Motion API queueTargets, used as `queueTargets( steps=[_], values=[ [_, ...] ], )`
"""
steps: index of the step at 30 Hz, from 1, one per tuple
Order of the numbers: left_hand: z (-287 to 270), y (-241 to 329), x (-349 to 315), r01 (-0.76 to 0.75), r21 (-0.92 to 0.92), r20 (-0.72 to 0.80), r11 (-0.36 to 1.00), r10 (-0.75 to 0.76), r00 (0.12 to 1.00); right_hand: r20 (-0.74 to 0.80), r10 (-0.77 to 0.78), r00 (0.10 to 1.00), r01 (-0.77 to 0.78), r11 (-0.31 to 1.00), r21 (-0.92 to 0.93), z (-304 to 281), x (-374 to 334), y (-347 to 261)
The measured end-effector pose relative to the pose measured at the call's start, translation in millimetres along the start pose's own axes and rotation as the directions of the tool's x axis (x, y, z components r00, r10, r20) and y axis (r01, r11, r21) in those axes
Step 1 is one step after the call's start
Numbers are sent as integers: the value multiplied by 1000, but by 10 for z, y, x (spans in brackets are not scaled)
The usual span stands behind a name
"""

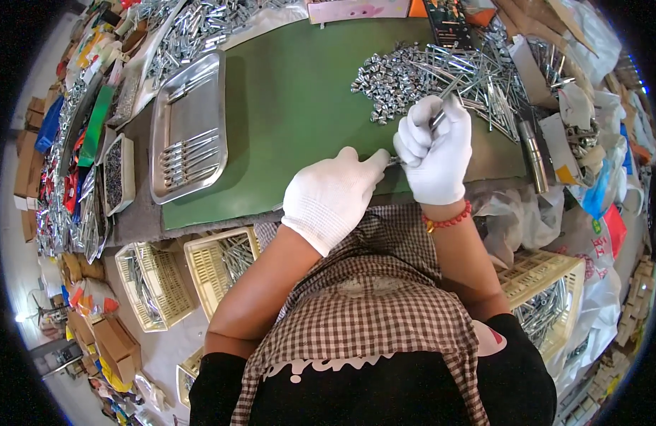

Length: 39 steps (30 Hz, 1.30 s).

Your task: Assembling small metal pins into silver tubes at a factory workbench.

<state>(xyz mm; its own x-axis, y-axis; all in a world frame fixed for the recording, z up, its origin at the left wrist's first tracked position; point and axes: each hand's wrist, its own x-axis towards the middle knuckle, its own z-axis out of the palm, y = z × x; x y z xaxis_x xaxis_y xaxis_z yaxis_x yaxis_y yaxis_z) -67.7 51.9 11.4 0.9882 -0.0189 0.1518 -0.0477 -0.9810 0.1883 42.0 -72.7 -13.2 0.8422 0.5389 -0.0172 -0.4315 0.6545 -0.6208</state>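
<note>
Both my hands wear white knit gloves and meet over the near edge of the green work mat [285, 106]. My left hand [331, 193] is closed round a slim metal rod [393, 161]; one end shows between the gloves, while the glove hides most of it. Fingers curled, my right hand [434, 149] grips a short shiny metal piece [436, 119] and sits close to the rod's end. Beyond it lie a heap of small cone-shaped metal nuts [392, 82] and a pile of long thin metal rods [484, 82].
A steel tray [154, 156] at the left holds several assembled metal bolts [193, 160]. Beside it stands a small bin of dark screws [117, 170]. A metal cylinder [534, 156] lies at the right edge. Cream plastic baskets [157, 284] with metal parts stand below the table.
</note>
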Motion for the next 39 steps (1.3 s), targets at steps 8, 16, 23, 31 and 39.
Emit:
queueTargets(
  steps=[8,16,23,31,39],
  values=[
    [-19,30,-23,2,-5,47,1000,-2,999,23,-131,991,132,954,-268,31,-86,183],
    [-41,119,205,-133,100,66,986,127,990,-2,-221,975,213,944,-250,-44,-34,98],
    [-302,-70,-372,182,-100,50,978,-178,983,-4,-143,990,143,989,31,-122,-11,80],
    [-522,-704,-2185,596,184,-107,782,-587,803,-23,-87,996,82,982,-170,-5,4,86],
    [-230,-480,-715,-9,-186,-455,983,-77,887,127,-224,966,242,620,-746,373,172,-225]
  ],
)
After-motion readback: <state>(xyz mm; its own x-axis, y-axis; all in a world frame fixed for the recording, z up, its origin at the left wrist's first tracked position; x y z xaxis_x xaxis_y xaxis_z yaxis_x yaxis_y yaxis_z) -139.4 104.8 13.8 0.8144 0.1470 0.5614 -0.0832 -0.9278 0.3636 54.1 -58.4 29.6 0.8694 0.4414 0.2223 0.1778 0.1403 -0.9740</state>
